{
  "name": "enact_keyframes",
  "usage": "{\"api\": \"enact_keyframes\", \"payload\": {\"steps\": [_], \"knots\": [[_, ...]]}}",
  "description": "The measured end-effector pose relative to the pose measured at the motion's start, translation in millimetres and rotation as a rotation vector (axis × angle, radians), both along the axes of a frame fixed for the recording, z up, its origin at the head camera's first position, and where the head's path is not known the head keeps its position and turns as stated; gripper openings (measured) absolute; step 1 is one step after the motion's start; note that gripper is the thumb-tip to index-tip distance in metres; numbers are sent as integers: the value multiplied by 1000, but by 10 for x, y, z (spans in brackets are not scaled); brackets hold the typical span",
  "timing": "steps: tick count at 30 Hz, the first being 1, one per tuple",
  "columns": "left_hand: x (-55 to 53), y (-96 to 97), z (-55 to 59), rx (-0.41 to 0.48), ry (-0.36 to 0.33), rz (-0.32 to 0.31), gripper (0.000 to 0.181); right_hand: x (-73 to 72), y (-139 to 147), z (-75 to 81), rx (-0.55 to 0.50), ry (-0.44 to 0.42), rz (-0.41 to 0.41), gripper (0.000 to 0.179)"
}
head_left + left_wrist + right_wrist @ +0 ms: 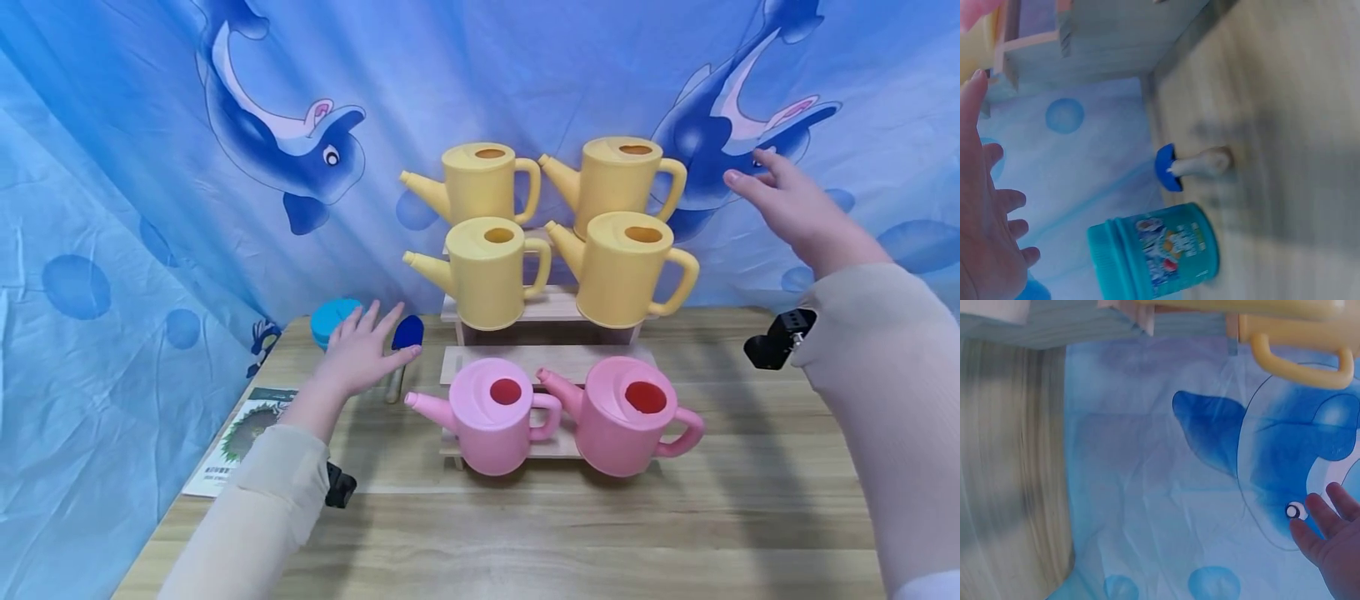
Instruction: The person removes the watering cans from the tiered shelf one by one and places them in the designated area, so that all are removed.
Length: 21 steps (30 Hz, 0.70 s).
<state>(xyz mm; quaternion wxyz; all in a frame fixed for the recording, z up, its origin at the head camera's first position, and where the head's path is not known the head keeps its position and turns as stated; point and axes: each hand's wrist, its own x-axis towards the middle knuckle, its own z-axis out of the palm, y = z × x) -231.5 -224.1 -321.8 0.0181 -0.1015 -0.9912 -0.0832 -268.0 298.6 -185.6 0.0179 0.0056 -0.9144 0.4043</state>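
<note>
Pink watering cans [493, 437], two: standing along the front edge of the stand [555, 364]. Yellow watering cans [489, 287], four: occupying its higher tiers. Left hand [360, 357]: hovering near the far-left corner of the table [487, 542], fingers spreading wide, holding nothing. Right hand [802, 208]: hovering beyond the stand's right edge, fingers parting loosely, holding nothing. Judgement: careful reaching is calling for clearance around jutting spouts [431, 408] and handles [689, 279].
</note>
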Motion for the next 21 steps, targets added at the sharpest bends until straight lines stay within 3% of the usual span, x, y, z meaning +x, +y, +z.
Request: {"api": "enact_keyframes", "payload": {"steps": [8, 16, 21], "knots": [[117, -4, -274, 92, -8, -27, 82, -48, -120, 48, -49, 31, -8, 84], [215, 14, -520, 253, -13, -122, 73, -66, -200, 58, -66, 16, -33, 85], [291, 1, -685, 287, -64, -153, 71, -94, -292, 77, -71, 13, -37, 86]]}}
